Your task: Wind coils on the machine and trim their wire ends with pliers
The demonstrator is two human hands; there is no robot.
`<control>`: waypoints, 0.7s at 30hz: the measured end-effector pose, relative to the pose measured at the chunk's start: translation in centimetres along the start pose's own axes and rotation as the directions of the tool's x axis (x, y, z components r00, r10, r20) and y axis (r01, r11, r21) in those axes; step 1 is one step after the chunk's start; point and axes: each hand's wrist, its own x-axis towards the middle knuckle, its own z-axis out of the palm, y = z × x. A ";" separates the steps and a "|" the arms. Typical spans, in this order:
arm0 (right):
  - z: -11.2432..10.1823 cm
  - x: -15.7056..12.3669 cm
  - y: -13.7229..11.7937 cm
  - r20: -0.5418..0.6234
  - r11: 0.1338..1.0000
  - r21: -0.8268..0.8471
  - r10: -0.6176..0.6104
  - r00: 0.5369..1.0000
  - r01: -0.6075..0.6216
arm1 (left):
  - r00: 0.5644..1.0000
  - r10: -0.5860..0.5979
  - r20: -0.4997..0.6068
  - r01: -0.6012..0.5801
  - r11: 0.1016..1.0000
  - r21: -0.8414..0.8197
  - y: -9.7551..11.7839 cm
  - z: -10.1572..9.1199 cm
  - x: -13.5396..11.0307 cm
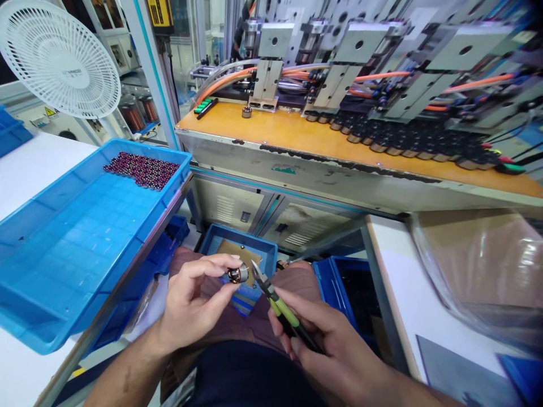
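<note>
Between thumb and fingers, my left hand (197, 299) pinches a small motor stator (237, 275) with copper windings, a thin wire end sticking out on its right side. My right hand (322, 333) is wrapped round the green and black handles of a pair of cutting pliers (280, 305). The plier tips point up and left, just right of the stator and apart from it. Both hands are above my lap. Part of the stator is hidden by my fingertips.
A blue tray (55, 271) on the left holds many small wound parts (142, 169). Below my hands sits a blue bin (271, 249) with cardboard. Ahead, an orange bench (254, 127) carries rows of black-topped stators (403, 141) under machine fixtures. A white fan (63, 68) stands at left.
</note>
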 end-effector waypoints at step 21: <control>-21.0 22.2 -10.7 -0.386 0.143 -0.919 -0.519 0.763 -0.368 | 0.570 -0.820 0.050 0.685 0.441 -0.580 -0.9 -2.3 -2.3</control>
